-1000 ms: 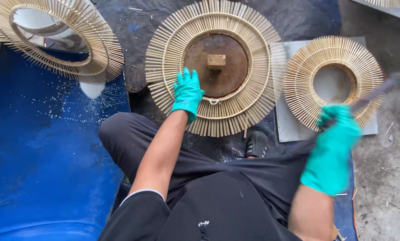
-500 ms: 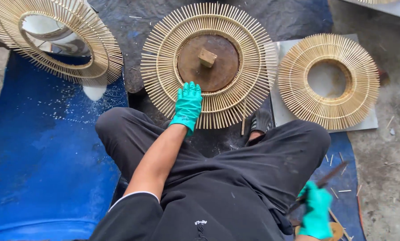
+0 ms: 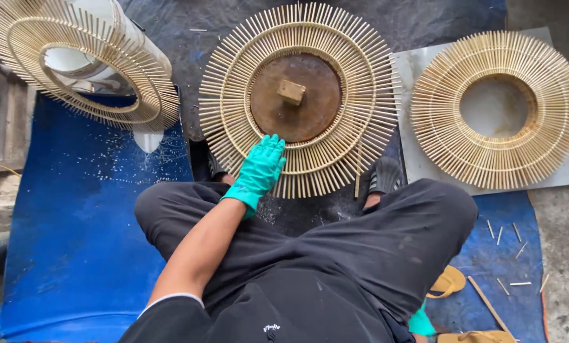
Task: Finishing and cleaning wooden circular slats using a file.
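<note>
Round bamboo-stick sunburst frame (image 3: pixel 360 95) flat on ground, brown disc centre.

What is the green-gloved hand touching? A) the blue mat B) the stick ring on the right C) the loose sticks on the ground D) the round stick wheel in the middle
D: the left hand rests its fingers on the near edge of the middle stick wheel, not on the right-hand ring.

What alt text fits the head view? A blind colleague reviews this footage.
A seated person's left hand in a green glove presses on a round sunburst frame of thin bamboo sticks around a brown disc. Two similar frames lie left and right. The right hand is barely visible.
</note>
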